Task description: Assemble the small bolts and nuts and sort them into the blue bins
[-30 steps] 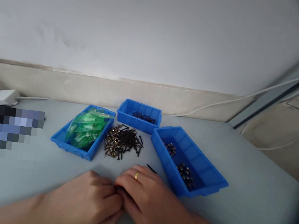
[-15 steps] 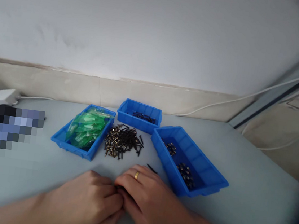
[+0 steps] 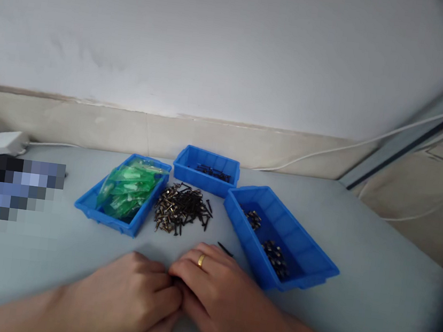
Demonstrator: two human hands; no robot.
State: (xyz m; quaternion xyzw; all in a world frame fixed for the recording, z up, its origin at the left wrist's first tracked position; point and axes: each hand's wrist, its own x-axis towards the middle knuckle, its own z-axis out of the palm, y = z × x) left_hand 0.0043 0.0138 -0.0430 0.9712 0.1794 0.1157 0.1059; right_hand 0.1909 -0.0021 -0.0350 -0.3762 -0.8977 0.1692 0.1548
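Observation:
My left hand (image 3: pixel 138 298) is closed, its curled fingers meeting those of my right hand (image 3: pixel 211 294) low in the head view. The right hand, with a gold ring (image 3: pixel 200 261), is closed too. Whatever the fingers hold is hidden between them; only a dark spot shows where they meet. Just beyond the right hand lies a single black screw (image 3: pixel 224 249). Farther back is a mixed pile of screws (image 3: pixel 181 209), brassy on the left and black on the right.
A blue bin (image 3: pixel 90 213) of green plastic packets (image 3: pixel 129 190) stands left of the pile. Behind it, another blue bin (image 3: pixel 203 181) contains dark screws. At right, a long blue bin (image 3: pixel 301 243) holds two clusters of small metal parts (image 3: pixel 274 259). A white power strip (image 3: pixel 4 143) sits far left.
Almost nothing differs. Both hands stay pressed together in the same place, and the view has shifted very slightly.

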